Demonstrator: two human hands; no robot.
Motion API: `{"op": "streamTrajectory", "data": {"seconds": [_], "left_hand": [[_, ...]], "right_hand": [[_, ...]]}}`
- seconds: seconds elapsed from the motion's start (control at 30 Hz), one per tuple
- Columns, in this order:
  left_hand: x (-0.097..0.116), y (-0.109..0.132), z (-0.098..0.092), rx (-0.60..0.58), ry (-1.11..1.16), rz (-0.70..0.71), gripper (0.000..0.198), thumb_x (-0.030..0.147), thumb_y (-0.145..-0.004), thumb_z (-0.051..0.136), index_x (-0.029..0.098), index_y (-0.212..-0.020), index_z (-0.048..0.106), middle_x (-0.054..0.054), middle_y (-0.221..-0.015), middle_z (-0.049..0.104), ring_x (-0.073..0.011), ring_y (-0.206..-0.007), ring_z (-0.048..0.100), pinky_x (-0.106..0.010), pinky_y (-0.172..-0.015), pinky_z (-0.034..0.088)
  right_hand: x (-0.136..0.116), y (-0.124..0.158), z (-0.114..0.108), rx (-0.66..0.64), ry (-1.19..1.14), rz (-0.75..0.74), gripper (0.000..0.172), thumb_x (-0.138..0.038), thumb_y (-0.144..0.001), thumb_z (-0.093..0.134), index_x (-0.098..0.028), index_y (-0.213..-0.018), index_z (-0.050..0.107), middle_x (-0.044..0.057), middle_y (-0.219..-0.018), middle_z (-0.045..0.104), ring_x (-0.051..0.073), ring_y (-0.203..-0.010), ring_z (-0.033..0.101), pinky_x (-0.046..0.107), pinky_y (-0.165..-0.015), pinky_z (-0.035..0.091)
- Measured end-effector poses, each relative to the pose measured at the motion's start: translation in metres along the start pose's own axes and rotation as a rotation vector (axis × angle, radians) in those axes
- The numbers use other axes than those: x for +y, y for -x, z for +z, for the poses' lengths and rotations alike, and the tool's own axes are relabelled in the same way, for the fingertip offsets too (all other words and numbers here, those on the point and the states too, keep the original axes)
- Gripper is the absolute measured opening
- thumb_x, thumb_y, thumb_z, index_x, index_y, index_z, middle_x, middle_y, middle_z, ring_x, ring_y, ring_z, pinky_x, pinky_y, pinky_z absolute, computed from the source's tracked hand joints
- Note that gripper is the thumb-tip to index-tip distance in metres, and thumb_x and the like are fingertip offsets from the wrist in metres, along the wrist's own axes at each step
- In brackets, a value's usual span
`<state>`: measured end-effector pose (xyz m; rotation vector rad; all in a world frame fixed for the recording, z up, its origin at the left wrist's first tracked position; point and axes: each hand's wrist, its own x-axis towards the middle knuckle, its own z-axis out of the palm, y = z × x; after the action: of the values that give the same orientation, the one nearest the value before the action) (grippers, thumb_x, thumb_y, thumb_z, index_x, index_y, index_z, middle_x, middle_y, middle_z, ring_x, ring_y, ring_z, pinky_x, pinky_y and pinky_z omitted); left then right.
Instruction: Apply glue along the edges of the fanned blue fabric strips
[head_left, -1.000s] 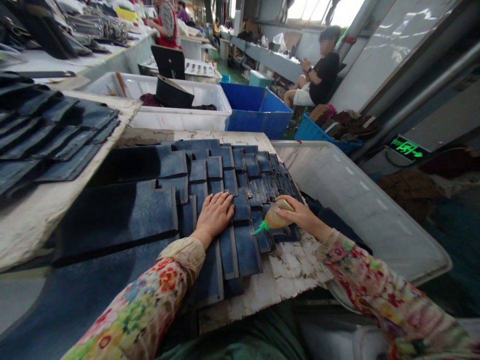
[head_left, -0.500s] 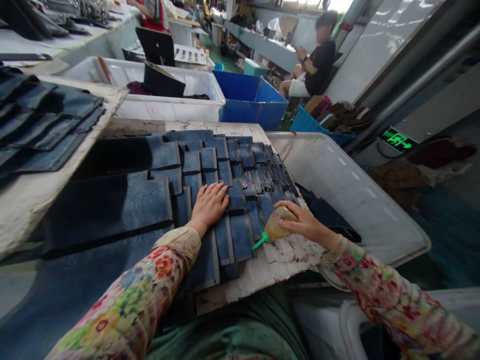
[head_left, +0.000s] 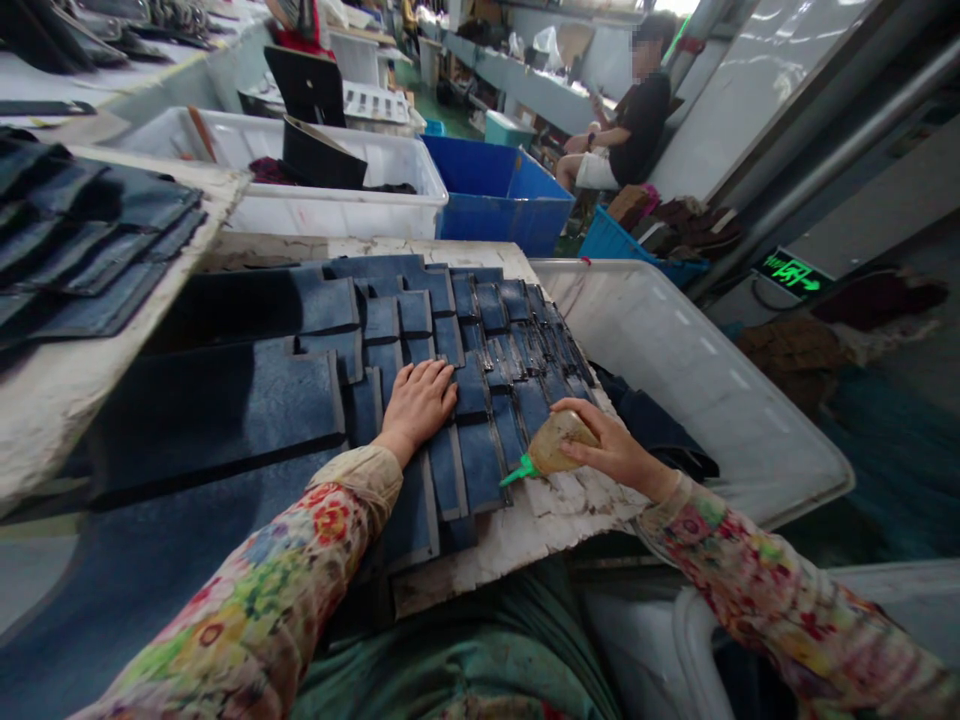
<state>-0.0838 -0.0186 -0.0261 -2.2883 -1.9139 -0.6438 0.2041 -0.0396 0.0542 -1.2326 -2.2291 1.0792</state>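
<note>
Dark blue leather-like pieces [head_left: 375, 320] with grey edges overlap in stepped rows on a pale, worn board [head_left: 570, 510]. My left hand [head_left: 421, 402] lies flat on them, palm down and holding nothing. In my right hand [head_left: 611, 445] is a squeeze bottle [head_left: 559, 443] of yellowish-brown liquid, tilted down. Its green nozzle [head_left: 517, 470] points at the edge of the nearest row; whether the tip touches, I cannot tell. Shiny dark wet strips show along the edges of the pieces toward the far right.
A white bin [head_left: 675, 370] with dark material stands right of the board. Behind are another white bin [head_left: 360, 210] and a blue bin [head_left: 510, 215]. More blue pieces [head_left: 97, 240] lie on a second board at left. A person [head_left: 630, 120] sits at the back right.
The bottle's nozzle has shifted slightly left and up along the nearest row's edge. My left hand stays on the pieces. The seated person in the back has moved their arms.
</note>
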Motion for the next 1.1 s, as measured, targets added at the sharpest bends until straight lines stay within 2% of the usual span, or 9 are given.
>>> {"op": "streamTrajectory", "data": {"seconds": [0.2,0.47,0.53,0.7,0.8,0.93,1.1], "left_hand": [[0.000,0.000,0.000,0.004,0.016,-0.004,0.041,0.035,-0.091,0.032,0.021,-0.124,0.051,-0.007,-0.129,0.053,-0.0231,-0.121,0.043,-0.042,-0.104,0.026],[0.000,0.000,0.001,0.011,0.007,-0.005,0.041,0.035,-0.090,0.032,0.020,-0.123,0.052,-0.007,-0.129,0.053,-0.0234,-0.122,0.043,-0.042,-0.104,0.025],[0.000,0.000,0.001,0.013,0.006,-0.005,0.041,0.035,-0.091,0.033,0.020,-0.123,0.052,-0.007,-0.129,0.053,-0.0233,-0.122,0.043,-0.042,-0.104,0.025],[0.000,0.000,0.001,0.013,0.009,-0.002,0.041,0.036,-0.091,0.033,0.020,-0.123,0.052,-0.007,-0.129,0.053,-0.0234,-0.122,0.043,-0.042,-0.104,0.025],[0.000,0.001,0.001,0.016,0.000,-0.002,0.041,0.036,-0.091,0.032,0.020,-0.123,0.052,-0.007,-0.129,0.053,-0.0233,-0.122,0.043,-0.042,-0.104,0.025],[-0.001,0.000,0.001,0.005,-0.014,0.009,0.041,0.035,-0.091,0.031,0.020,-0.123,0.051,-0.006,-0.129,0.053,-0.0230,-0.122,0.042,-0.042,-0.104,0.026],[-0.002,0.000,0.001,0.003,-0.021,0.014,0.041,0.035,-0.091,0.030,0.021,-0.124,0.051,-0.006,-0.129,0.053,-0.0225,-0.122,0.042,-0.042,-0.103,0.027]], "right_hand": [[-0.005,0.004,0.004,-0.061,-0.028,-0.015,0.047,-0.045,-0.075,0.059,-0.022,-0.115,0.047,0.006,-0.110,0.053,0.022,-0.098,0.053,0.033,-0.086,0.044],[0.010,-0.027,0.004,0.151,0.057,-0.072,0.045,-0.040,-0.078,0.057,-0.022,-0.117,0.044,0.007,-0.117,0.050,0.024,-0.108,0.049,0.038,-0.095,0.039],[0.011,-0.029,0.003,0.139,0.061,-0.079,0.045,-0.040,-0.078,0.057,-0.022,-0.117,0.044,0.007,-0.117,0.050,0.024,-0.109,0.049,0.038,-0.095,0.039],[0.006,-0.024,-0.002,0.009,0.024,-0.067,0.046,-0.041,-0.079,0.057,-0.021,-0.118,0.044,0.007,-0.115,0.052,0.023,-0.105,0.052,0.036,-0.092,0.042],[0.008,-0.031,0.000,0.064,0.054,-0.085,0.044,-0.039,-0.079,0.056,-0.021,-0.117,0.044,0.007,-0.114,0.051,0.023,-0.104,0.051,0.037,-0.093,0.041],[0.014,-0.048,0.005,0.174,0.122,-0.157,0.044,-0.036,-0.078,0.057,-0.021,-0.118,0.043,0.008,-0.113,0.050,0.024,-0.106,0.050,0.040,-0.094,0.040],[0.014,-0.052,0.007,0.192,0.207,-0.308,0.043,-0.034,-0.079,0.057,-0.023,-0.117,0.043,0.009,-0.115,0.049,0.025,-0.110,0.048,0.042,-0.096,0.039]]}}
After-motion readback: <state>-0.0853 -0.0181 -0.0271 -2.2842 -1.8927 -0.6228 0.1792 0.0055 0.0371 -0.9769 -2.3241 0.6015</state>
